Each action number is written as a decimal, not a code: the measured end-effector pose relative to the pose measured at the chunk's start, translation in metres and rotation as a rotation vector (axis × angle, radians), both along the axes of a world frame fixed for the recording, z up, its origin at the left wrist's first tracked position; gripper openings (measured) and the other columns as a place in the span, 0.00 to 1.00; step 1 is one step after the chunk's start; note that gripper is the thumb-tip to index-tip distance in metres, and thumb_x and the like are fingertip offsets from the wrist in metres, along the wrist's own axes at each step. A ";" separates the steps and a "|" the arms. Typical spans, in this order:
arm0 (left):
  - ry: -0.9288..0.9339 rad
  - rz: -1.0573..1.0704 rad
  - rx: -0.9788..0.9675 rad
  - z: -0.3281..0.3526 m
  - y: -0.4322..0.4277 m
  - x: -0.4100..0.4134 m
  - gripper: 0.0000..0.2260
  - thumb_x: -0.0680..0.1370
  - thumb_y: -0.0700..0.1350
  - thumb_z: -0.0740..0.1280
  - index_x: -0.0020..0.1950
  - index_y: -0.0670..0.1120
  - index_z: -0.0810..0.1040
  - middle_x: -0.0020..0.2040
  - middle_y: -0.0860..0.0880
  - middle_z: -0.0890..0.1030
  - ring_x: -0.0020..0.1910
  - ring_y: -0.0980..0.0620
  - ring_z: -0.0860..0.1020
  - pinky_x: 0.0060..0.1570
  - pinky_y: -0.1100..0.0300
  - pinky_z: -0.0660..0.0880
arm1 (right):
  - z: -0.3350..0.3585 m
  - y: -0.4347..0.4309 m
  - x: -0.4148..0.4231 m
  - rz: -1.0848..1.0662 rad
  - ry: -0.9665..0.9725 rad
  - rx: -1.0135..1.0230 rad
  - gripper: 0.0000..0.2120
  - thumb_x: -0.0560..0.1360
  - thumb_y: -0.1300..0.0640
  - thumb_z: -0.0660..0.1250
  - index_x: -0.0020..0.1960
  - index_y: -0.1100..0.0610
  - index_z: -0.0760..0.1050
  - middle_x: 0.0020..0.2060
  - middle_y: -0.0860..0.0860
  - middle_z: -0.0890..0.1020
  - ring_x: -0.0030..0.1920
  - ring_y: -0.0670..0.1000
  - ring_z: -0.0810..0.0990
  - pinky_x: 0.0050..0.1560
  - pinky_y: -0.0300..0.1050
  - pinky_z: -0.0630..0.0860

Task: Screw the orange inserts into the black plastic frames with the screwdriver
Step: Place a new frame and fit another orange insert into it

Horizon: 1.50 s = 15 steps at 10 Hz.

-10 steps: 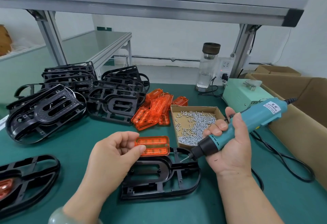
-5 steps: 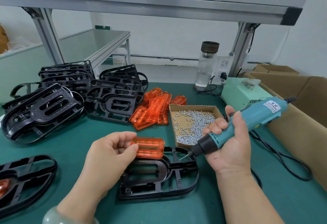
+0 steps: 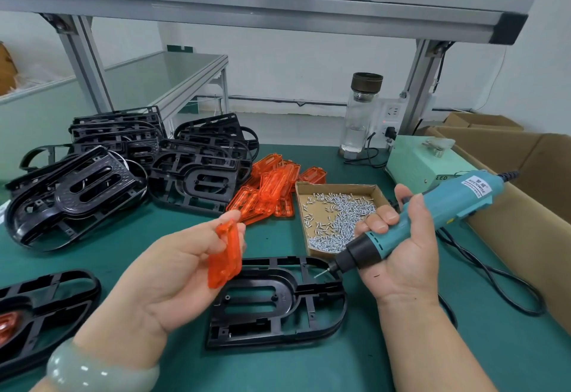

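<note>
My left hand [image 3: 173, 271] holds an orange insert [image 3: 225, 255] between thumb and fingers, turned on edge above the left end of a black plastic frame [image 3: 278, 302] that lies flat on the green mat. My right hand [image 3: 401, 249] grips a teal electric screwdriver [image 3: 411, 221], its bit pointing down-left just over the frame's upper right part. A cardboard tray of small silver screws [image 3: 333, 218] sits behind the frame. A pile of loose orange inserts [image 3: 272, 193] lies left of the tray.
Stacks of black frames [image 3: 123, 169] fill the back left. Another frame with an orange insert [image 3: 40, 308] lies at the left edge. A glass bottle [image 3: 361, 113], a green power unit [image 3: 423, 162], the screwdriver cable [image 3: 494, 280] and cardboard boxes [image 3: 525, 175] stand on the right.
My left hand has turned palm-up and rotated the orange insert from lying flat to standing on edge. The right hand and screwdriver have barely shifted.
</note>
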<state>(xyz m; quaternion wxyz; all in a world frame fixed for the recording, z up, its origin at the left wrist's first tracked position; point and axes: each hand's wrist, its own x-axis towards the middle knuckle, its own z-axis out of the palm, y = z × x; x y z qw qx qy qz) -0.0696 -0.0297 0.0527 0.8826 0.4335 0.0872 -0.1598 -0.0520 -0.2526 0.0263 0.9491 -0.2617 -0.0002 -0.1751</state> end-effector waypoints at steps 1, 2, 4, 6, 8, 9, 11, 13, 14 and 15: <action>-0.036 0.098 0.080 -0.004 -0.003 0.002 0.14 0.73 0.32 0.61 0.35 0.40 0.85 0.36 0.44 0.82 0.34 0.51 0.82 0.32 0.63 0.80 | 0.000 0.000 0.000 -0.003 0.005 -0.003 0.09 0.72 0.47 0.64 0.49 0.50 0.75 0.27 0.44 0.70 0.25 0.42 0.69 0.31 0.34 0.72; -0.058 0.109 0.259 -0.011 -0.005 -0.001 0.10 0.79 0.40 0.60 0.45 0.46 0.81 0.36 0.44 0.83 0.33 0.48 0.83 0.27 0.60 0.78 | -0.001 0.000 0.000 -0.003 0.013 -0.005 0.10 0.72 0.47 0.65 0.49 0.50 0.74 0.27 0.44 0.70 0.25 0.42 0.69 0.32 0.34 0.71; -0.102 0.032 0.456 -0.006 -0.003 -0.001 0.18 0.79 0.33 0.56 0.53 0.52 0.81 0.35 0.47 0.82 0.28 0.54 0.76 0.26 0.63 0.74 | 0.000 0.000 0.001 -0.005 0.019 -0.004 0.10 0.72 0.47 0.65 0.49 0.50 0.74 0.26 0.44 0.70 0.25 0.42 0.68 0.31 0.34 0.71; -0.347 -0.034 0.866 -0.006 0.001 -0.001 0.15 0.75 0.30 0.63 0.51 0.47 0.82 0.40 0.49 0.84 0.33 0.55 0.79 0.34 0.63 0.75 | -0.001 0.000 0.000 -0.011 0.017 -0.015 0.10 0.72 0.47 0.64 0.50 0.50 0.74 0.26 0.44 0.70 0.25 0.42 0.68 0.32 0.34 0.71; -0.550 -0.030 1.362 -0.011 0.007 0.004 0.11 0.71 0.40 0.72 0.38 0.57 0.80 0.35 0.59 0.82 0.33 0.61 0.78 0.35 0.72 0.72 | -0.001 0.001 0.000 -0.008 0.020 -0.019 0.10 0.71 0.47 0.65 0.50 0.50 0.74 0.26 0.44 0.70 0.25 0.43 0.68 0.32 0.34 0.71; -0.584 -0.084 1.460 -0.015 0.008 0.005 0.12 0.71 0.42 0.73 0.35 0.59 0.79 0.34 0.66 0.80 0.34 0.66 0.77 0.34 0.75 0.69 | -0.001 0.001 0.000 -0.011 0.018 -0.020 0.10 0.71 0.47 0.65 0.50 0.51 0.74 0.26 0.44 0.70 0.25 0.43 0.68 0.32 0.34 0.71; -0.645 -0.207 1.553 -0.024 0.005 0.006 0.13 0.72 0.44 0.72 0.32 0.61 0.77 0.32 0.60 0.79 0.37 0.70 0.75 0.35 0.76 0.68 | -0.001 0.002 -0.001 -0.011 0.027 -0.021 0.10 0.71 0.47 0.65 0.50 0.50 0.74 0.27 0.44 0.70 0.25 0.43 0.68 0.32 0.34 0.71; -0.760 -0.254 1.601 -0.033 0.000 0.005 0.08 0.74 0.45 0.70 0.40 0.59 0.80 0.40 0.61 0.78 0.40 0.65 0.75 0.40 0.75 0.67 | -0.001 0.002 -0.001 -0.010 0.025 -0.017 0.10 0.71 0.47 0.65 0.49 0.50 0.74 0.27 0.44 0.70 0.25 0.43 0.68 0.32 0.34 0.71; -0.829 -0.240 1.615 -0.038 -0.001 0.004 0.06 0.75 0.45 0.69 0.46 0.57 0.82 0.42 0.59 0.76 0.43 0.62 0.74 0.47 0.68 0.69 | -0.001 0.002 -0.001 -0.010 0.024 -0.019 0.10 0.71 0.47 0.65 0.49 0.50 0.75 0.27 0.44 0.70 0.25 0.43 0.69 0.32 0.34 0.71; -0.884 -0.221 1.617 -0.043 0.000 0.003 0.06 0.75 0.45 0.69 0.47 0.56 0.82 0.43 0.59 0.74 0.44 0.61 0.73 0.49 0.66 0.70 | -0.001 0.001 -0.001 -0.007 0.022 -0.019 0.10 0.72 0.47 0.65 0.50 0.50 0.75 0.27 0.44 0.70 0.25 0.43 0.69 0.32 0.34 0.71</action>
